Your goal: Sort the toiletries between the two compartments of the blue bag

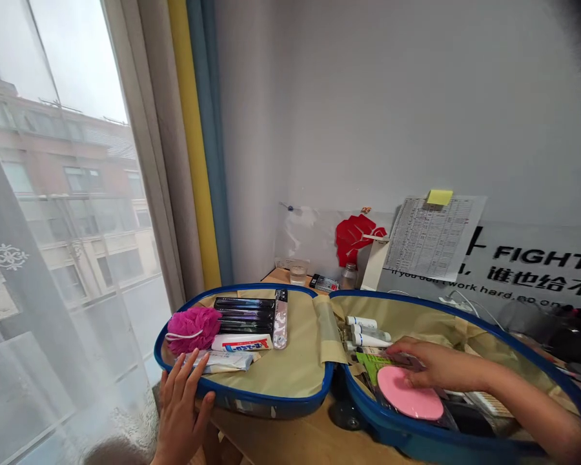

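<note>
An open blue-rimmed suitcase with a beige lining lies with both halves spread. My left hand rests at the front rim of the left half, fingers spread, fingertips beside a white flat packet. Behind that packet are a toothpaste tube, a magenta bath puff and several packaged dark sticks. Inside the right half, my right hand reaches down with thumb and forefinger apart. Its thumb is at a pink oval disc; its forefinger is near several white tubes. Its other fingers are hidden.
The suitcase is on a wooden table. Behind it stand a small glass jar and a clear cup. A paper sheet hangs on the wall. Curtains and a window are on the left. White cables run behind the right half.
</note>
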### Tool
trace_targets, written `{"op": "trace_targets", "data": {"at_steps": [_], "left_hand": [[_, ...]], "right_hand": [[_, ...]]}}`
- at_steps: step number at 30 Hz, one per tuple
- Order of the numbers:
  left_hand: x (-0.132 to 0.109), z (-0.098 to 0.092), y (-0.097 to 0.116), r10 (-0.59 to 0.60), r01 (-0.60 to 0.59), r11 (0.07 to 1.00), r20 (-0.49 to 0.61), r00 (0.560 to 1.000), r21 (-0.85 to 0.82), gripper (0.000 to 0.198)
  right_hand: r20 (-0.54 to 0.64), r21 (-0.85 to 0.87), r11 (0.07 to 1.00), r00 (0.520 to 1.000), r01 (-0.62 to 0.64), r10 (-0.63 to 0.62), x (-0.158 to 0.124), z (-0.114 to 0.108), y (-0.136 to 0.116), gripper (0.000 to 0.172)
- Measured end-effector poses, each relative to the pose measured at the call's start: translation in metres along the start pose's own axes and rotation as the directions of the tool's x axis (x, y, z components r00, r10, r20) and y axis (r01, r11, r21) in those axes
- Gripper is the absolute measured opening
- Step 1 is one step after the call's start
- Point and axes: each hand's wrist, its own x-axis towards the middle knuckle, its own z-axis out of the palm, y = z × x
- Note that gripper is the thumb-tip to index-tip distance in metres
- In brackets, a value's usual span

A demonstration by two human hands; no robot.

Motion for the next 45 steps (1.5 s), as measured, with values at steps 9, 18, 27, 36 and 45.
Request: {"op": "trace_targets", "data": {"at_steps": [9,18,27,36,45], "left_hand": [[0.005,-0.003,0.007,-0.014,0.014,1.0,-0.012,1.0,-0.022,0.06],[0.001,-0.001,0.002,-0.022,0.022,0.999,0.006,1.0,-0.035,0.062],[0.001,-0.001,0.004,-0.05,0.051,0.998,0.017,0.999,-0.036,0.06],[-0.002,0.001,0.005,-0.076,0.077,0.996,0.027,0.997,-0.045,0.06],[0.002,-0.004,0.008,-0.06,0.06,0.998,0.033,0.998,-0.024,0.059]], "right_hand": [[-0.009,-0.106,0.987,0.992,-0.123,0.123,0.026,-0.006,-0.011,0.054],[0.203,-0.029,1.0,0.979,-0.008,0.013,-0.013,0.005,-0.008,0.096],[0.123,-0.043,0.995,0.988,-0.085,0.09,-0.029,0.023,-0.009,0.1],[-0.097,0.031,0.999,0.994,0.042,-0.039,-0.015,-0.006,-0.006,0.09],[0.135,-0.161,0.841,0.856,0.516,-0.499,0.04,-0.044,-0.159,0.063]]}}
